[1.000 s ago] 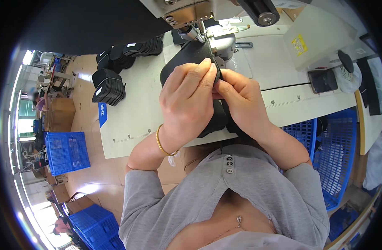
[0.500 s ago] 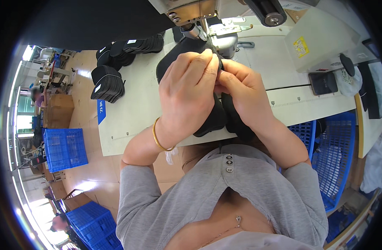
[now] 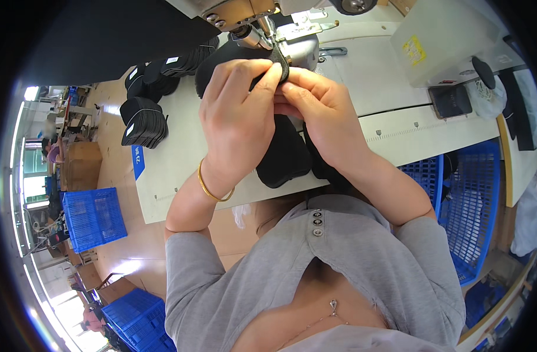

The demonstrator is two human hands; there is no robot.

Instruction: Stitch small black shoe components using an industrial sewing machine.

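Landmark: the sewing machine (image 3: 245, 12) is standing at the far edge of view, its metal foot pointing down over the work.
Black fabric piece: it (image 3: 213, 63) is lying just in front of the sewing machine, its thick edge running up toward the foot; whether the needle is piercing it, cannot tell.
Left hand: the left hand (image 3: 239, 114) is arching over the piece, in front of the sewing machine, thumb and fingers pinching the edge.
Right hand: the right hand (image 3: 324, 114) is pinching the same edge between thumb and forefinger, just beside the left fingertips; its other fingers are curling underneath, partly hidden.
Left wrist: a gold-coloured bangle (image 3: 207, 190) is circling it.
Near edge: two more black pieces (image 3: 285, 155) are resting below the hands, on the wearer's side of the sewing machine.
Table: the pale table (image 3: 374, 73) is spreading out around the sewing machine.
Bundle: a black bundle (image 3: 144, 122), bound with a pale line, is sitting left of the sewing machine; further black stacks (image 3: 180, 64) are lying nearer to it.
Right side: a dark rectangular item (image 3: 450, 102) is lying well right of the sewing machine, beside a clear bag (image 3: 488, 108).
Below right: a blue basket (image 3: 468, 220) is standing under table level, right of the sewing machine.
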